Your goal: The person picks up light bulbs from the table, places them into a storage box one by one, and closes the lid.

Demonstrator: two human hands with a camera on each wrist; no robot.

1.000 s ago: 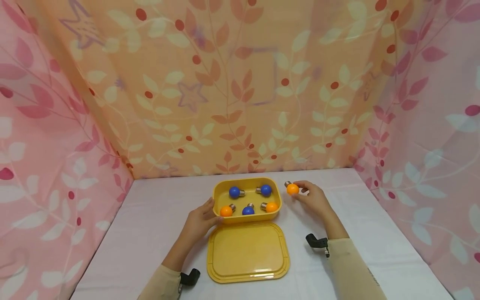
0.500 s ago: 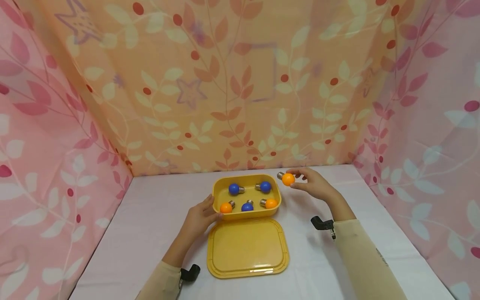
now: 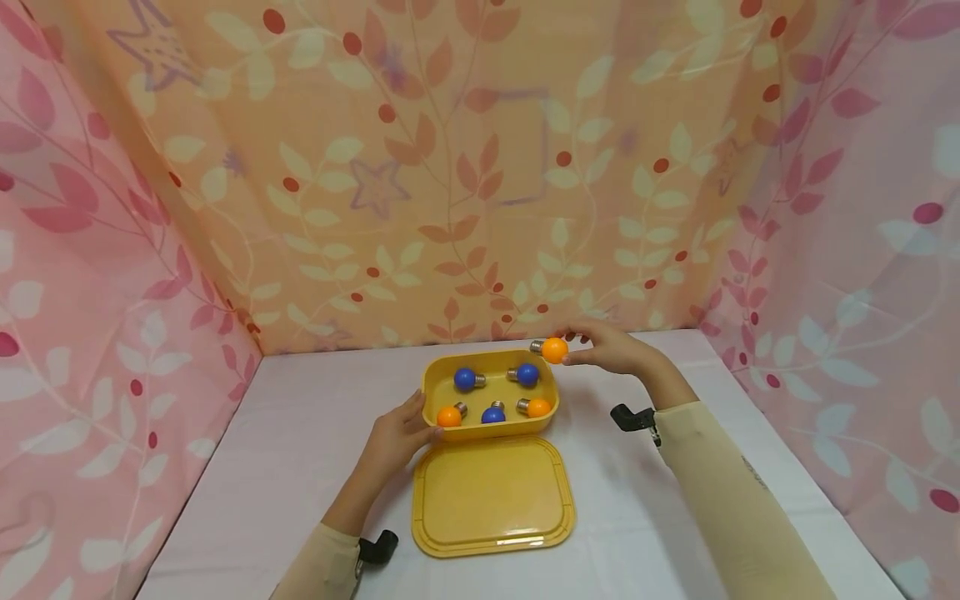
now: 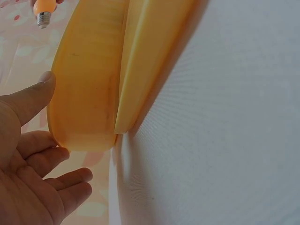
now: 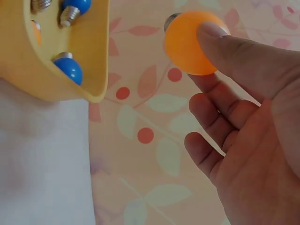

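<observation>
My right hand (image 3: 615,348) pinches an orange light bulb (image 3: 555,350) by its round globe, above the far right corner of a yellow plastic box (image 3: 480,434). In the right wrist view the thumb lies over the orange globe (image 5: 190,44), and the metal base peeks out behind it. Inside the box lie three blue bulbs, one of them a blue bulb (image 3: 465,380) at the far left, and two orange bulbs, including an orange bulb (image 3: 537,408) at the near right. With relaxed fingers, my left hand (image 3: 393,437) touches the box's near left corner, thumb on the front wall.
Directly in front of the box, a flat yellow lid (image 3: 491,500) lies on the white cloth-covered table (image 3: 300,467). Patterned fabric (image 3: 450,167) hangs behind and on both sides. Each wrist carries a small black camera, such as the right wrist camera (image 3: 633,418).
My right hand has lifted the orange bulb and carried it leftward, from beside the box to over its far right corner. The left hand stays at the box.
</observation>
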